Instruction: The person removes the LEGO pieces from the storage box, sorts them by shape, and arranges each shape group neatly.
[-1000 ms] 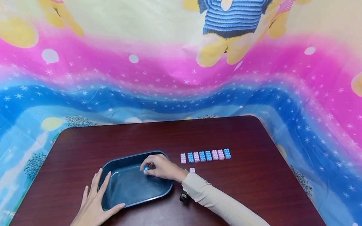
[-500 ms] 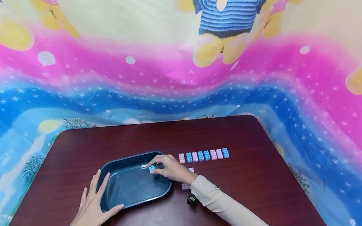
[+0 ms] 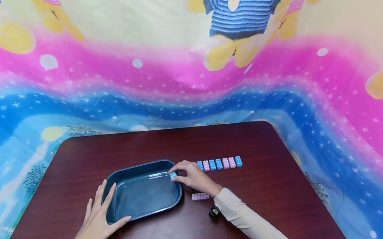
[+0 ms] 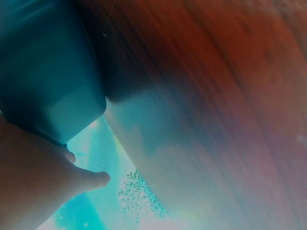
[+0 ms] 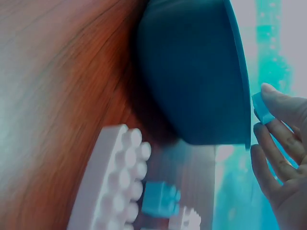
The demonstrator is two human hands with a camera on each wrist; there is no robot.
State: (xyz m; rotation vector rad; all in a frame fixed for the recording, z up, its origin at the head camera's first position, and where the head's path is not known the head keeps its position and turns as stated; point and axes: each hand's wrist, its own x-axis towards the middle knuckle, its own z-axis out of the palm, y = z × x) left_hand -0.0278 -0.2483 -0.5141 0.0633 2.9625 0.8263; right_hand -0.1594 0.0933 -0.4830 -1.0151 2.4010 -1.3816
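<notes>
My right hand [image 3: 197,176] pinches a small light-blue toy brick [image 3: 173,175] between thumb and fingertips, at the right rim of a dark blue-green tray [image 3: 146,196]. In the right wrist view this pinched brick [image 5: 262,108] shows just beyond the tray's edge, above table height. My left hand [image 3: 95,215] lies against the tray's left end, fingers spread along the rim and thumb at the front edge. Nothing shows inside the tray. In the left wrist view the thumb [image 4: 91,179] appears beside the tray's outer wall [image 4: 53,72].
Behind my right hand runs a row of pink and blue bricks [image 3: 219,164], its left end hidden. A longer pink brick [image 3: 200,196] lies near my right wrist. The right wrist view also shows a small blue brick [image 5: 158,199] and a small pink one [image 5: 184,219] on the table.
My right hand has moved right, carrying the blue brick from over the tray's inside to its right rim. The long pink brick has come into view. My left hand stays on the tray.
</notes>
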